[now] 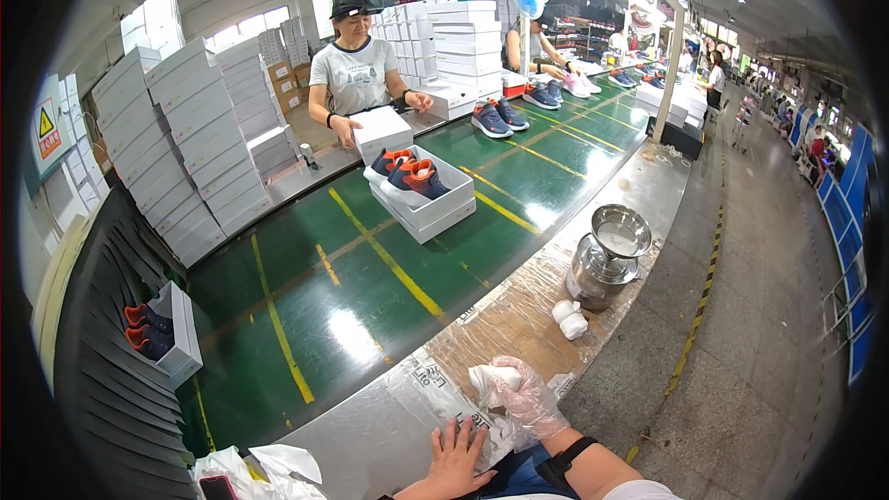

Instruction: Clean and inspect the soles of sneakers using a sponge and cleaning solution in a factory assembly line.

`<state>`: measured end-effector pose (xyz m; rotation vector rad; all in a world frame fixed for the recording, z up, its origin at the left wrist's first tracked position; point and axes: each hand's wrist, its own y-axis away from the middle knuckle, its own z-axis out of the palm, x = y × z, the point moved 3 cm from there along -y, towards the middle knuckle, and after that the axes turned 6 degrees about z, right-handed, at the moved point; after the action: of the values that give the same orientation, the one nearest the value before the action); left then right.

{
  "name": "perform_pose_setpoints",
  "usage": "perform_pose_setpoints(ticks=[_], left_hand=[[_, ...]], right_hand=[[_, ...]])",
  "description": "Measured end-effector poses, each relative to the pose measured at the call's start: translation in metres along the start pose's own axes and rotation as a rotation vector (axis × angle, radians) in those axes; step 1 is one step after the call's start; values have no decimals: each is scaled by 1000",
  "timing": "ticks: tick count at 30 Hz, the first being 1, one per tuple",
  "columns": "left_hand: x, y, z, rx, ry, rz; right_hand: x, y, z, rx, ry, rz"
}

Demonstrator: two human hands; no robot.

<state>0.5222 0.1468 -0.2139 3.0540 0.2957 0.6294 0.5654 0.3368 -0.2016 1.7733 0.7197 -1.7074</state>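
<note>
My left hand [456,459] is bare and rests flat on the metal bench edge, its fingers spread over white printed tape [435,391]. Close on its right, my right hand [532,400], in a thin clear plastic glove, is closed round a white cloth wad [489,380] held against the bench top. A second white bundle [569,319] lies farther along the bench. Beyond it stands a round metal pot [597,280] with a perforated steel bowl [622,233] on top.
On the green conveyor belt [306,315], an open white box [435,213] holds navy-and-orange sneakers [421,178]. Another shoe box [185,338] sits by dark strip curtains [102,361]. Across the belt, a co-worker [356,65] touches a white box [381,132]. A plastic bag [278,468] lies lower left.
</note>
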Motion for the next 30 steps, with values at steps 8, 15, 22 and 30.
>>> perform_pose_setpoints(ticks=[8,15,22,30], left_hand=[[0,-2,-1,-16,9,-4],[0,1,-3,-27,8,-3],[2,-1,-4,-20,8,-7],[2,0,-4,-18,1,-13]], right_hand=[[-3,-1,-1,-7,-11,0],[1,0,1,10,39,-41],[9,-2,1,3,-67,-28],[8,-3,0,4,-16,-37]])
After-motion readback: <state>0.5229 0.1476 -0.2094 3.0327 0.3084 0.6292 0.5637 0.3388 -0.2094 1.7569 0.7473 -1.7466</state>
